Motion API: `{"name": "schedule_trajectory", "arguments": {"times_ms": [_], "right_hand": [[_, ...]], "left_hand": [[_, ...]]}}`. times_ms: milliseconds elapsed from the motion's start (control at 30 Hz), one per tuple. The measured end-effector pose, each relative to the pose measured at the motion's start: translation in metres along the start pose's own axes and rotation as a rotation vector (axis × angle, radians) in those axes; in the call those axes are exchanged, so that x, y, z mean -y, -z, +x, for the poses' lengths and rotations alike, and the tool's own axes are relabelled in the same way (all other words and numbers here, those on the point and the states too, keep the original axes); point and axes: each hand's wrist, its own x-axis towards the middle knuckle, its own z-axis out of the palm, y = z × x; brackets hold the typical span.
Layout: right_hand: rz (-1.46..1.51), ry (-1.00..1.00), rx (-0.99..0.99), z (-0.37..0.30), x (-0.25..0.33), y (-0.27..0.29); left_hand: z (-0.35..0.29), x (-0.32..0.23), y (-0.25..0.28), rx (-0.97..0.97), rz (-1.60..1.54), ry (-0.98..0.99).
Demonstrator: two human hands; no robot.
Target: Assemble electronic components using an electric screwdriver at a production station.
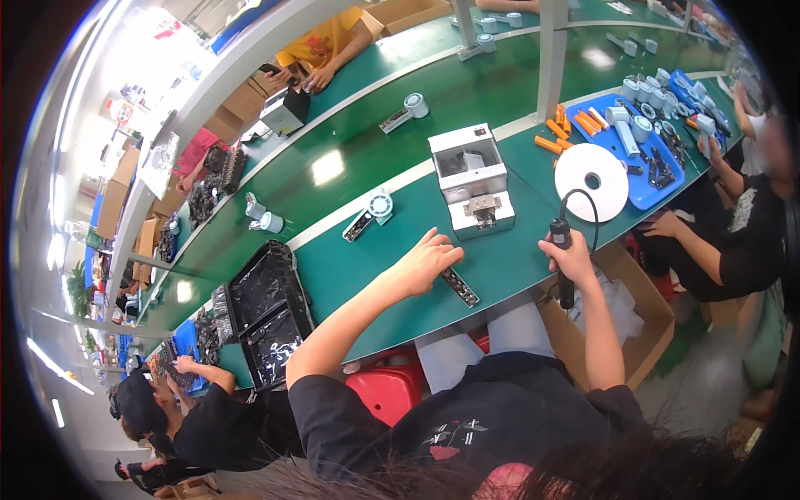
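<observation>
**Black driver [567, 292] upright in the right hand [572, 257]**

Its fist is clamped around it, likely upright to lift the cord [595, 212] off the table [510, 265]. Well apart, the left hand [425, 262] meets a handle part [461, 288] lying there; whether it grips, I cannot tell. The white machine [472, 185] stands ahead, probably for easy reach.

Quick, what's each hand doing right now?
Left hand: at one end of the narrow dark part; grip cannot be told.
Right hand: closed, holding a black corded tool.
</observation>
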Motion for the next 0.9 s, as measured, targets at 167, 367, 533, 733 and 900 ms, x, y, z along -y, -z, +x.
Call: {"name": "schedule_trajectory", "arguments": {"times_ms": [167, 367, 533, 733, 900], "right_hand": [[0.009, -0.021, -0.008, -0.003, 0.0, 0.0], [0.013, -0.034, 0.001, 0.0, 0.001, 0.0], [0.01, -0.055, 0.015, 0.004, -0.002, -0.001], [0.006, -0.062, 0.018, 0.002, 0.0, -0.003], [0.014, -0.061, 0.031, 0.001, 0.002, -0.002]], "left_hand": [[-0.018, -0.031, -0.015, -0.406, 0.278, 0.076], [-0.015, -0.098, -0.087, -0.914, -0.212, 0.404], [-0.007, -0.103, -0.109, -0.883, -0.115, 0.499], [-0.006, -0.098, -0.123, -0.887, -0.137, 0.48], [-0.005, -0.097, -0.128, -0.914, -0.137, 0.456]]}}
